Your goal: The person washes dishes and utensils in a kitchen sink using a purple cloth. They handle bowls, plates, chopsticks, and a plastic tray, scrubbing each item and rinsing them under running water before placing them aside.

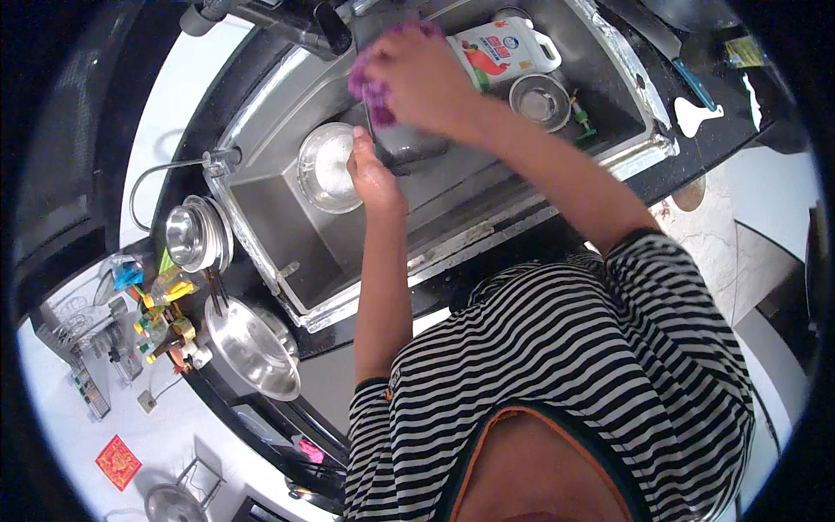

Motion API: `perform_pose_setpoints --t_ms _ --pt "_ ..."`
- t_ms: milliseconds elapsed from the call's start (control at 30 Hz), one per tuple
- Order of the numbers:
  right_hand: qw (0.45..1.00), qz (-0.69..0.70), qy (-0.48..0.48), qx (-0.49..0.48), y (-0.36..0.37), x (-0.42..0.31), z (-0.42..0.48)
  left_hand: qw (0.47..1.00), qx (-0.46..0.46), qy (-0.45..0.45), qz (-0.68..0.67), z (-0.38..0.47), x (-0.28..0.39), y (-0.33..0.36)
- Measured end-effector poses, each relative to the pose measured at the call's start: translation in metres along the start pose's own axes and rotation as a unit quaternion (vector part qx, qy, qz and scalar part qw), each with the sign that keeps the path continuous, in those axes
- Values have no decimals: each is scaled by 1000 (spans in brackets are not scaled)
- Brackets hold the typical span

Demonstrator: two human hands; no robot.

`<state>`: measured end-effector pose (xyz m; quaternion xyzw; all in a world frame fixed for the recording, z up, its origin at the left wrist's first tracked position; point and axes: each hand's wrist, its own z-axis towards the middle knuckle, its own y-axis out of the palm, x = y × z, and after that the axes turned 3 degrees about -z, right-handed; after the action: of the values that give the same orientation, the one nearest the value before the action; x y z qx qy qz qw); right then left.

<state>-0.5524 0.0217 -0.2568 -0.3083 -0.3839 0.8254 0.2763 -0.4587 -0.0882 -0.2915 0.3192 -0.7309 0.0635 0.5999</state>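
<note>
A purple cloth (377, 85) is bunched under my right hand (424, 81), pressed on a dark, flat-sided object (408, 145) over the sink. My left hand (375, 173) grips that object's near left edge, thumb up; its exact kind is unclear, as my right hand and the cloth cover much of it. Beside my left hand, a round metal bowl (326, 168) with whitish, sudsy contents sits in the steel sink (274, 215). Right of my right hand lie a white plastic jug (499, 52) with a handle, a small steel bowl (539, 103) and a green pump top (582, 121).
Stacked metal bowls (196, 233) and a large steel basin (251, 349) stand left of the sink, near several bottles (163, 320). A blue-handled knife (695, 81) and a white scraper-like tool (695, 117) lie on the right counter. A faucet (293, 26) juts over the back rim.
</note>
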Motion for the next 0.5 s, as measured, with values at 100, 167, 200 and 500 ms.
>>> perform_pose_setpoints --t_ms 100,167,200,500 --pt "994 76 -45 59 -9 -41 -48 999 -18 -21 -43 -1 7 -7" --pt "992 96 -67 41 -13 -45 -63 994 -73 -55 -52 3 2 -23" --pt "992 95 -77 22 -14 -40 -70 996 -63 -55 -12 1 -1 -23" --pt "973 140 178 47 -28 84 -113 855 -200 171 447 -45 -24 14"
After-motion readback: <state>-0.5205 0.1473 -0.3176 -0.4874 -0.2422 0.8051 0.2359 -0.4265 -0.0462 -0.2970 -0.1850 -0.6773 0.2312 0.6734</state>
